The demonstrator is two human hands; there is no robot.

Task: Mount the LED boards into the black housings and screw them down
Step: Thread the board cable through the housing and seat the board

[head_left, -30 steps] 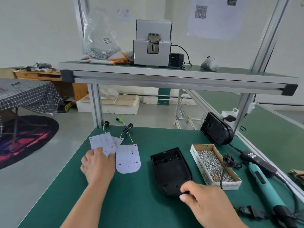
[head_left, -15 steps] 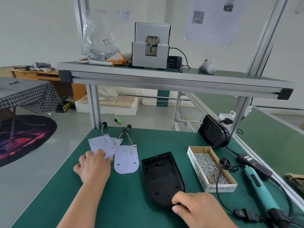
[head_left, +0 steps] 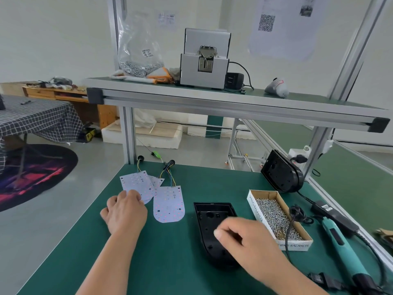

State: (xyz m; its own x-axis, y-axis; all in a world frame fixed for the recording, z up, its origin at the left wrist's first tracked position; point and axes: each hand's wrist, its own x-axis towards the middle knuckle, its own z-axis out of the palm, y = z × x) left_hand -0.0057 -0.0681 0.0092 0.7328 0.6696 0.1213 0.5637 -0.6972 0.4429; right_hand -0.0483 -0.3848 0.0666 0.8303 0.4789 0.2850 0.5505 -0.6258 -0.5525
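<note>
LED boards point(head_left: 169, 204) lie on the green worktop point(head_left: 180, 262) at the near left: one white board with a rounded near end lies alone, and a small stack of boards point(head_left: 138, 185) sits just to its far left, each with coloured wires running to the far edge. The left hand point(head_left: 125, 211) rests palm down, its fingers point(head_left: 133, 195) curled onto the near edge of the stack; whether they pinch a board cannot be told. Right of the single board lies an open black housing point(head_left: 209, 226), hollow side up. The right hand point(head_left: 244, 237) hovers over its near half, fingers loosely bent and holding nothing that shows. A second housing point(head_left: 280, 172) leans upright at the far right. Just right of the flat housing a cardboard box point(head_left: 255, 206) full of small screws reads "SPRING BALANCER" on its sides. A teal electric screwdriver point(head_left: 340, 245) lies at the right edge. On the shelf point(head_left: 234, 99) above stands a grey screw feeder point(head_left: 204, 60) beside a clear bag of screws point(head_left: 140, 50).
</note>
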